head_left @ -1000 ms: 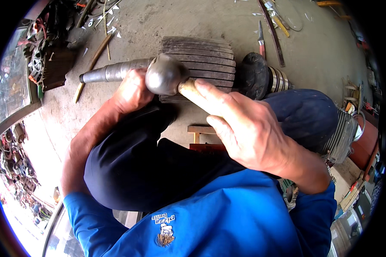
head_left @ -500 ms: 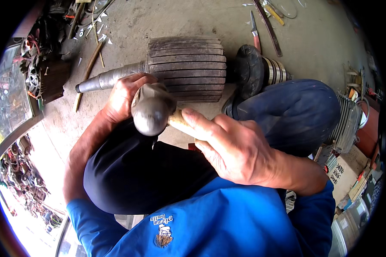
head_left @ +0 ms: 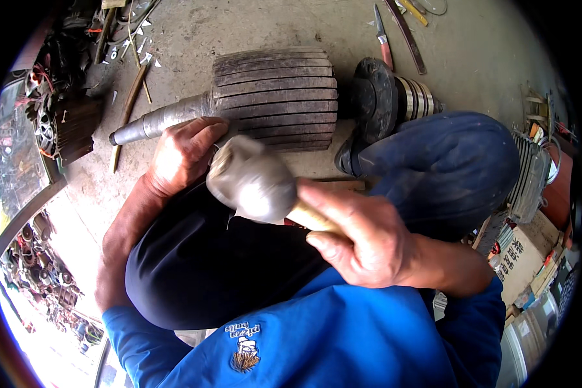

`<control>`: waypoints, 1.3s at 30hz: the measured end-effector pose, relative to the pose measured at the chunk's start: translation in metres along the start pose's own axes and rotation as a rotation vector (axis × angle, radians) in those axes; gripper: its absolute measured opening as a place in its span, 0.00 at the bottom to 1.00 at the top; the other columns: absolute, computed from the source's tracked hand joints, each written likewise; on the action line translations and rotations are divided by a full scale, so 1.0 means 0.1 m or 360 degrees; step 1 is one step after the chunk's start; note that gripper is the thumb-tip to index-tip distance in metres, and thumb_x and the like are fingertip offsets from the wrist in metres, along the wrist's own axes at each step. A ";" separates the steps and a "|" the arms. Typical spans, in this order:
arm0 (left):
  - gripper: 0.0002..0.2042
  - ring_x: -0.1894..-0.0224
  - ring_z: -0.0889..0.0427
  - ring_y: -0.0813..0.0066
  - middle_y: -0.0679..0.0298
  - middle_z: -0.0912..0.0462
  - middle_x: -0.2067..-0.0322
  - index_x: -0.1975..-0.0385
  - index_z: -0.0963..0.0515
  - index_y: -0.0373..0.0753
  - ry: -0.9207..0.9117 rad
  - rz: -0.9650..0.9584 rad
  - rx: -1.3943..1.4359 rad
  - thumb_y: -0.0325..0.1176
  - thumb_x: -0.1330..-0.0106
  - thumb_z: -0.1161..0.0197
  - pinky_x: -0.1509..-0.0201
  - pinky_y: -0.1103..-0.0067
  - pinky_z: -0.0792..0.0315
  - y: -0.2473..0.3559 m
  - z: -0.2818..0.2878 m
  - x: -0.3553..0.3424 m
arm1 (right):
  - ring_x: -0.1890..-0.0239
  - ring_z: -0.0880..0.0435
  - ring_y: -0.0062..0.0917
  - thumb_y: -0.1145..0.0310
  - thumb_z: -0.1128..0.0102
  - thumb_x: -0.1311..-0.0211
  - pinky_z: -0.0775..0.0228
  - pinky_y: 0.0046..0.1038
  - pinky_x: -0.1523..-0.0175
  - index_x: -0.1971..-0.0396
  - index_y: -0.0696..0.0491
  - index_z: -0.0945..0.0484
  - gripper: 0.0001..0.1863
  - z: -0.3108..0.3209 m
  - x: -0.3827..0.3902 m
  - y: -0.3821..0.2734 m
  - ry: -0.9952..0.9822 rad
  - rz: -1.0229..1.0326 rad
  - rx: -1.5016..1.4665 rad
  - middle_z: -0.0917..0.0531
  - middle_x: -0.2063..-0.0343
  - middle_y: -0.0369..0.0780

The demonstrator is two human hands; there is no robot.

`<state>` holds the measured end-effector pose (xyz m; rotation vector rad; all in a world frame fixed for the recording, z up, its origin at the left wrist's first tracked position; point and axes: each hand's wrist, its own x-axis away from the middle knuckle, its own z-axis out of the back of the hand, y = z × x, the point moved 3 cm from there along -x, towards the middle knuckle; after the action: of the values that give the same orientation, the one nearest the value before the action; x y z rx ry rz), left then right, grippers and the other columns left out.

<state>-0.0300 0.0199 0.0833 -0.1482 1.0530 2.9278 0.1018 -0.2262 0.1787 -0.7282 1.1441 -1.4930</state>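
My right hand (head_left: 372,239) grips the short wooden handle of a hammer (head_left: 255,184) and holds it above my lap. The hammer's rounded metal head is blurred by motion. Across the floor in front of me lies a ribbed motor rotor (head_left: 275,97), its stepped shaft (head_left: 165,118) pointing left. A black flange (head_left: 374,97) and brass-coloured slip rings (head_left: 415,98) are at its right end. Close by the rotor's left end, my left hand (head_left: 186,154) has its fingers closed together. The hammer head partly covers the spot beneath it, and whatever those fingers pinch is hidden.
A red-handled knife (head_left: 383,45) and a dark strip (head_left: 407,39) lie on the far floor. Wooden sticks (head_left: 132,107) lie left, beside dark motor parts (head_left: 68,129). My bent knees flank the work. A cardboard box (head_left: 524,258) stands at the right.
The hammer head has swung to the right and tilted, with my right hand shifting slightly right. My left hand stays by the rotor. The whole view has shifted slightly.
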 end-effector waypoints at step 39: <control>0.13 0.76 0.32 0.73 0.61 0.30 0.79 0.66 0.28 0.32 0.0122 0.0434 0.0477 0.35 0.25 0.36 0.69 0.69 0.31 -0.24 0.03 -0.40 | 0.79 0.29 0.10 0.69 0.47 0.23 0.37 0.13 0.73 0.25 0.60 0.45 0.32 0.41 -0.23 0.25 0.0126 -0.0723 -0.0317 0.19 0.71 0.40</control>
<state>0.0109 0.0408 0.0741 -0.1178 1.6274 2.9626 0.1532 -0.2147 0.1726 -1.1310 1.2545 -1.8105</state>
